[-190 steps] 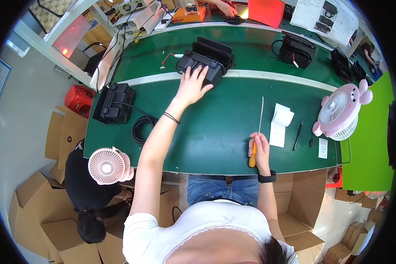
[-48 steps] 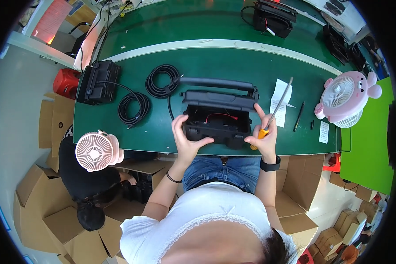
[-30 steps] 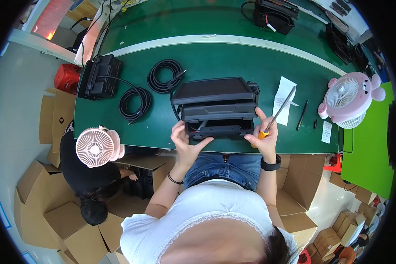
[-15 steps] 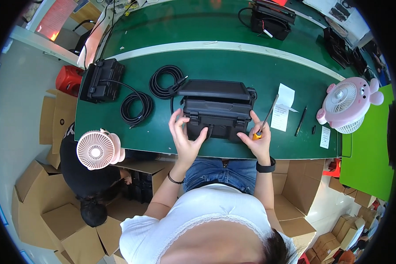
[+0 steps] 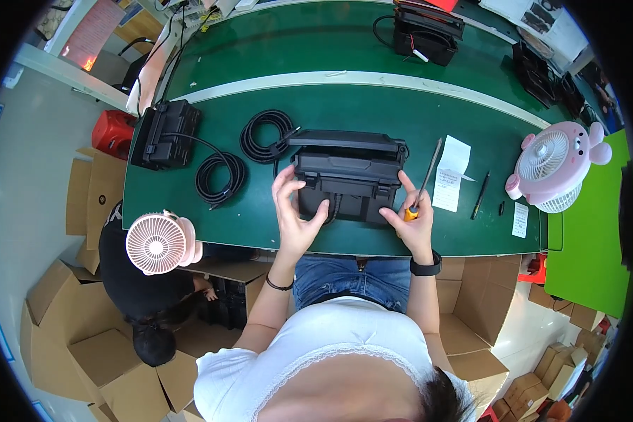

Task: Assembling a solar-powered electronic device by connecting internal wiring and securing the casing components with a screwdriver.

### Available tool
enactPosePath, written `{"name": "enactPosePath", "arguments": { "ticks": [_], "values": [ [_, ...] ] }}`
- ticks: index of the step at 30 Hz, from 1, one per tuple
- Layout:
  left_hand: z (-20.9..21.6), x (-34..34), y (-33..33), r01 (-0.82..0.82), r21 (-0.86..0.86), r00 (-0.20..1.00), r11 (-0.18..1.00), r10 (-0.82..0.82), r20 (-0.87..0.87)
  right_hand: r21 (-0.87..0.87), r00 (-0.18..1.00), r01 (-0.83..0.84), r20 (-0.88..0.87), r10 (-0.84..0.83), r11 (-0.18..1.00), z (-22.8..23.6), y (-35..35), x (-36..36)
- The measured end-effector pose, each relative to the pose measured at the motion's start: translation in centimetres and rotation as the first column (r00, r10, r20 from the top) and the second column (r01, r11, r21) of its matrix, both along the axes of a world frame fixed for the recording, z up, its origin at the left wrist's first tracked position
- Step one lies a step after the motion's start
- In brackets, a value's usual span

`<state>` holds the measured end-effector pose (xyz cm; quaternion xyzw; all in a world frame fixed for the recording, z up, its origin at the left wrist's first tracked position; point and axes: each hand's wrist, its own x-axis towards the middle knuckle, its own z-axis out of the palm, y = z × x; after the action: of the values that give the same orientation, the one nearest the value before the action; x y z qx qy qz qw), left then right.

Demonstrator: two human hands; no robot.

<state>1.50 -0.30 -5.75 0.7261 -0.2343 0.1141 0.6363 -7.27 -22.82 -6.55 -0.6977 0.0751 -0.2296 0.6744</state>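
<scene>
In front of me on the green table is a black plastic case (image 5: 348, 169). Its lid (image 5: 348, 140) stands raised at the back, and a short black cable (image 5: 335, 208) comes out of its front. My left hand (image 5: 297, 214) grips the case's left end, thumb on the front face and fingers by the left latch. At the right end, my right hand (image 5: 416, 224) has its thumb against the lower front corner and a finger on the side. That same hand holds a screwdriver (image 5: 413, 209) with a yellow handle, its long shaft pointing up and away.
Coiled black cables (image 5: 220, 177) and another black case (image 5: 165, 135) lie left. A pink fan (image 5: 156, 243) stands at the left front edge. To the right are paper slips (image 5: 446, 188), a pen (image 5: 481, 195) and a pink animal-shaped fan (image 5: 550, 158). A person (image 5: 144, 274) bends over cartons below left.
The case has tipped slightly, so its lid looks narrower and more of its front shows. The screwdriver's shaft points a little farther up. Both hands keep their hold.
</scene>
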Motion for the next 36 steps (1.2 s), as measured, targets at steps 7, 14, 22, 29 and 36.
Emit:
{"name": "enactPosePath", "arguments": {
  "ticks": [7, 14, 22, 29, 36],
  "values": [
    [0.5, 0.2, -1.2, -0.081, 0.008, 0.997, 0.997, 0.08, 0.019, -0.238, 0.945, 0.327, 0.061, -0.322, 0.915, 1.8, 2.6, 0.0],
    [0.8, 0.1, -1.4, -0.104, 0.019, 0.994, 0.994, 0.104, 0.01, -0.343, 0.976, 0.176, -0.061, -0.209, 0.923, 4.6, 3.6, 0.1],
    [0.5, -0.3, -1.1, -0.081, 0.001, 0.997, 0.997, 0.081, 0.012, -0.047, 0.999, 0.007, 0.036, -0.005, 0.999, 6.4, 2.8, 1.6],
    [0.3, 0.2, -0.6, -0.02, -0.019, 0.999, 1.0, 0.019, -0.035, 0.128, 0.998, -0.032, 0.061, 0.024, 0.991, 5.2, 1.9, 2.0],
    [-0.2, 2.9, -0.7, 0.005, -0.178, 0.987, 0.984, -0.033, -0.157, 0.099, 0.989, 0.145, -0.002, -0.146, 0.984, 4.7, 2.4, 3.1]
  ]
}}
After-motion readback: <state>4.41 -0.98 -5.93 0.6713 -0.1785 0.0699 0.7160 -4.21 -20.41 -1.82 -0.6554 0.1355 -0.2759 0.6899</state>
